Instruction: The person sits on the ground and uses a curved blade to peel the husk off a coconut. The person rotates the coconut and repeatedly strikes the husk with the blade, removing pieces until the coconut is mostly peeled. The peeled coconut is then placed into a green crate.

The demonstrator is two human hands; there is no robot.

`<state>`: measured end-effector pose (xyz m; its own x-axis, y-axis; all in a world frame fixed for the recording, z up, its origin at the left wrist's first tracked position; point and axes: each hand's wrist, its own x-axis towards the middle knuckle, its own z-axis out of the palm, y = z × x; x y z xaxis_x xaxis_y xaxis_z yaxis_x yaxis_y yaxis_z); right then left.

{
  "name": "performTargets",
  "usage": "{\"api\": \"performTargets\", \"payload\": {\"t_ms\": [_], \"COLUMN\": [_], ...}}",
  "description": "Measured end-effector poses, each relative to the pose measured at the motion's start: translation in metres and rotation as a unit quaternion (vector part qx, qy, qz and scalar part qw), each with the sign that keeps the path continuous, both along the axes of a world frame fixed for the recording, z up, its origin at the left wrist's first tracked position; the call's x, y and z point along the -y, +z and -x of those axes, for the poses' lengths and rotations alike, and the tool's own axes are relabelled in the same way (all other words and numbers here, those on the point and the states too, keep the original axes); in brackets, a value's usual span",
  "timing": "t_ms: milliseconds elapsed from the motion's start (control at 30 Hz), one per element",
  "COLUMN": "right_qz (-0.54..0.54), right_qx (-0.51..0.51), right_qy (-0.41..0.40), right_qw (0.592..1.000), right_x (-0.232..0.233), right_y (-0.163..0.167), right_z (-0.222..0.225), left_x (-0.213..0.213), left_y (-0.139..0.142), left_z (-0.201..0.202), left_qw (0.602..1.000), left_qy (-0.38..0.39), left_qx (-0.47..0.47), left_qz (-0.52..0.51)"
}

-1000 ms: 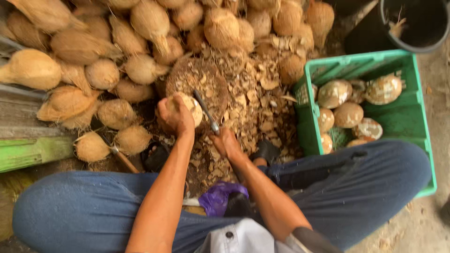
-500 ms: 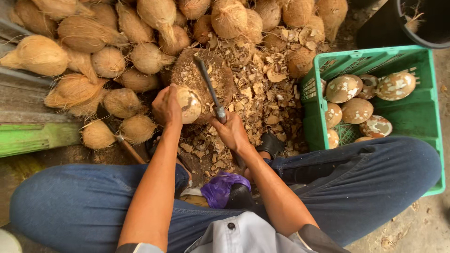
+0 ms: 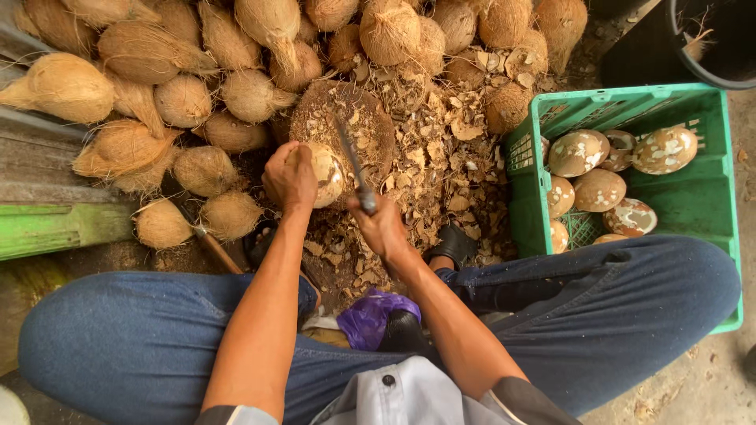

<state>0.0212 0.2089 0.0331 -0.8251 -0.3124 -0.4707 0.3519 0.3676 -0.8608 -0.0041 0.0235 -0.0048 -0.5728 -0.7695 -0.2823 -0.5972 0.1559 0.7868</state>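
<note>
In the middle of the frame, the left hand wraps its fingers around a coconut on the wooden block. The right hand grips a knife, fingers curled tight. If the blade slips off the round shell, it could cut the holding fingers.

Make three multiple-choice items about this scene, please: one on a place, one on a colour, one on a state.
1. Where is the crate?
A. at the person's right
B. at the person's left
C. on the lap

2. What colour is the crate?
A. red
B. green
C. black

3. What does the left hand do?
A. hangs free
B. holds a coconut
C. rests on a knee

1 A: it stands beside the right leg.
2 B: its walls are green.
3 B: the fingers wrap the coconut on the block, while the right hand grips the knife.
</note>
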Motion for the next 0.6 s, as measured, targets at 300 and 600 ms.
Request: {"api": "performTargets", "payload": {"t_ms": [300,600], "right_qz": [-0.004,-0.071], "right_qx": [-0.003,0.024], "right_qy": [-0.005,0.092], "right_qw": [1.0,0.993], "right_x": [-0.015,0.002], "right_y": [0.007,-0.003], "right_z": [0.01,-0.004], "left_x": [-0.002,0.004], "left_y": [0.009,-0.005], "left_z": [-0.004,-0.007], "left_qw": [0.999,0.999], "left_qy": [-0.009,-0.023], "left_qx": [0.03,0.001], "left_qz": [0.008,0.044]}}
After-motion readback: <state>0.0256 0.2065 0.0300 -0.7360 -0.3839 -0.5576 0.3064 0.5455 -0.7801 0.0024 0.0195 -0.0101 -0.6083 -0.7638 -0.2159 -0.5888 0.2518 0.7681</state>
